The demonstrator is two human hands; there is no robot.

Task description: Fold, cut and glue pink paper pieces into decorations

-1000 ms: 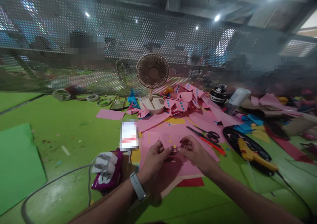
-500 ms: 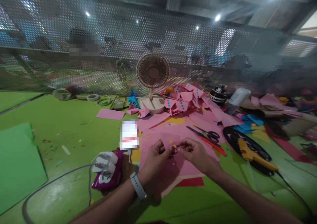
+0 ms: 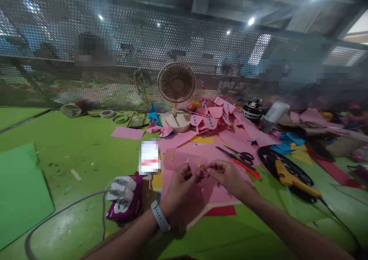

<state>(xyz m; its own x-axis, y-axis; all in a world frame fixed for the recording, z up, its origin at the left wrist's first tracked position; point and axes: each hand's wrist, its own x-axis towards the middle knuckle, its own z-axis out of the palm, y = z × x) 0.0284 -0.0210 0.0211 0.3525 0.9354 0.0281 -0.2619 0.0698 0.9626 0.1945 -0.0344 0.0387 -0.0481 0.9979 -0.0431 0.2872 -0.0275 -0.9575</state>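
Note:
My left hand pinches a pink paper piece dotted with small yellow spots, lifting its near edge off the pile. My right hand is closed in a pinch right beside it, fingertips meeting the left thumb at a tiny yellow bit that I cannot make out clearly. Both hands hover over a large pink paper sheet lying on the green table. A grey watch band sits on my left wrist.
Scissors and a red pen lie right of my hands. A yellow glue gun with its cord rests further right. A small fan stands behind a heap of pink folded papers. White chargers lie on a purple packet at left.
The pink dotted piece has lifted off the pile, its far edge rising. My hands stay close together in nearly the same place.

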